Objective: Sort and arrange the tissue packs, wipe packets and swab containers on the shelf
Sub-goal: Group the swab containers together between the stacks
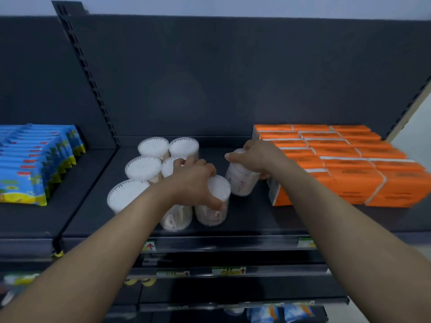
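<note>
Several clear round swab containers (144, 169) stand in rows on the dark shelf (251, 220), left of centre. My left hand (194, 181) grips the top of one swab container (213, 206) at the front of the group. My right hand (255, 157) holds another swab container (240, 180), tilted, just right of the group and beside the orange tissue packs (349, 164). The tissue packs lie stacked in rows on the shelf's right side. Blue wipe packets (35, 159) stand in a row on the neighbouring shelf at the left.
A slotted upright post (91, 82) divides the left shelf from the middle one. Bare shelf lies between the swab group and the tissue packs. Price labels (149, 246) sit on the shelf's front rail. Lower shelves with blue packets (279, 313) show below.
</note>
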A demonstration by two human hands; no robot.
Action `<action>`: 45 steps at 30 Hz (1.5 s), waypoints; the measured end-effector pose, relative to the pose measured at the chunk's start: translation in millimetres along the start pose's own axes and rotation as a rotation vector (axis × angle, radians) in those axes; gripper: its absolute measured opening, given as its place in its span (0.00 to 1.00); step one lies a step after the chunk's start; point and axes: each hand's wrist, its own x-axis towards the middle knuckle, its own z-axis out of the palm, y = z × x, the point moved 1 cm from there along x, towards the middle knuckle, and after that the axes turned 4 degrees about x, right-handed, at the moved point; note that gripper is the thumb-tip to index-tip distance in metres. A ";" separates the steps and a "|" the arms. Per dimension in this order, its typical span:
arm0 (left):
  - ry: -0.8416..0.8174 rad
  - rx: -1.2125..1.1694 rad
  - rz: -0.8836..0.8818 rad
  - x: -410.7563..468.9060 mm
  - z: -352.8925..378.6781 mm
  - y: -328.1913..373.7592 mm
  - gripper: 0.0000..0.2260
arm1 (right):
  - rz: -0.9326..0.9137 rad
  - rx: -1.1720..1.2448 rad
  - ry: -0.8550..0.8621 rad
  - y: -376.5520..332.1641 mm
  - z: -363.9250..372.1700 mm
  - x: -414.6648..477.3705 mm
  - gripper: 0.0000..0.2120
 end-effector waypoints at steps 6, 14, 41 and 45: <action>0.012 -0.062 0.059 0.0 3.5 -17.8 0.40 | -0.072 -0.066 -0.060 -14.7 20.5 15.8 0.32; 0.250 -0.505 -0.003 -15.8 -11.8 -65.8 0.16 | -0.100 -0.147 -0.057 -28.5 39.3 31.7 0.38; 0.543 -0.606 -0.078 -68.5 3.6 -107.7 0.07 | -0.112 -0.124 0.282 -59.2 46.6 6.8 0.19; 0.514 -0.615 -0.012 -84.8 0.5 -125.4 0.07 | -0.263 -0.032 0.355 -82.0 51.4 -21.1 0.13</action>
